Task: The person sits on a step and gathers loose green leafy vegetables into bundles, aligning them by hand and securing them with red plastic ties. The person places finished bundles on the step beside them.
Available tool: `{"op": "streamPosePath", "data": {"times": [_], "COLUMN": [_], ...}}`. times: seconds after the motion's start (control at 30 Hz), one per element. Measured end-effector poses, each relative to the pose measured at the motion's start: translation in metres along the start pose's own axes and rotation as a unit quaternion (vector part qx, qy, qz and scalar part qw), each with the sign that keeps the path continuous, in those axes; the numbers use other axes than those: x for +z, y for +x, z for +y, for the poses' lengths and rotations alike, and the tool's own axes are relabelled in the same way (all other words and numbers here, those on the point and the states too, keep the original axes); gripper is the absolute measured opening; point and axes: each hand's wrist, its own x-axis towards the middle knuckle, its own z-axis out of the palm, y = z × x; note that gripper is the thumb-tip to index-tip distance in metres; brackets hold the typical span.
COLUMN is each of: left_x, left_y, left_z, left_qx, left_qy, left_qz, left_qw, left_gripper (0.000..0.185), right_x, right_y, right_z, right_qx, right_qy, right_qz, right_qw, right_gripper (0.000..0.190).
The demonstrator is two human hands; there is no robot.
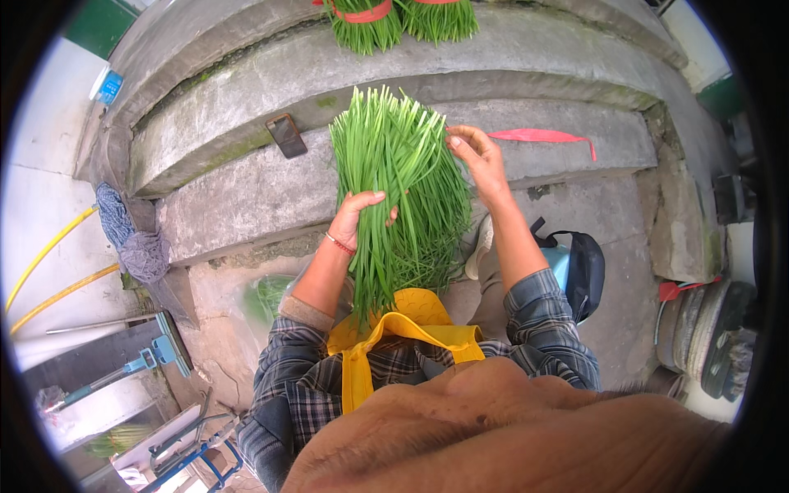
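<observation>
A large pile of long green garlic chives (394, 179) lies on the lowest concrete step, pale cut ends pointing away from me. My left hand (363, 215) is closed around a bunch of them at the pile's left side. At the right edge, near the pale ends, my right hand (474, 151) has its thumb and fingertips together; whether something thin is between them I cannot tell. A red plastic strip (542, 134) lies on the step just right of that hand. Two tied bundles of chives (367, 31) with red bands rest on a higher step.
A smartphone (286, 137) lies on the step to the left. A clear bag of greens (268, 296) is on the ground at lower left, a dark and blue bag (582, 271) at right. A mop head (143, 256), a blue squeegee (163, 348) and a yellow hose (49, 246) are farther left.
</observation>
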Motion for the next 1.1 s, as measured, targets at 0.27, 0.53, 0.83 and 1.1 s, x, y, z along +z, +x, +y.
{"op": "streamPosePath", "data": {"times": [0.27, 0.53, 0.83, 1.1], "left_x": [0.004, -0.014, -0.005, -0.027], "left_y": [-0.008, -0.006, -0.007, 0.007], "left_z": [0.008, 0.023, 0.012, -0.005], "left_qx": [0.041, 0.153, 0.001, -0.049], "left_qy": [0.109, 0.280, 0.043, -0.106], "left_qz": [0.015, 0.054, -0.016, -0.063], "left_qw": [0.993, 0.946, 0.999, 0.991], "left_gripper": [0.038, 0.034, 0.050, 0.053], "right_x": [-0.015, -0.032, -0.018, -0.014], "right_y": [0.002, 0.002, 0.011, 0.010], "right_z": [0.005, -0.023, -0.003, 0.000], "right_qx": [0.024, -0.014, 0.099, 0.069], "right_qy": [-0.119, 0.427, -0.035, 0.037], "right_qz": [-0.124, -0.249, -0.091, -0.043], "right_qw": [0.985, 0.869, 0.990, 0.996], "right_gripper": [0.019, 0.026, 0.043, 0.030]}}
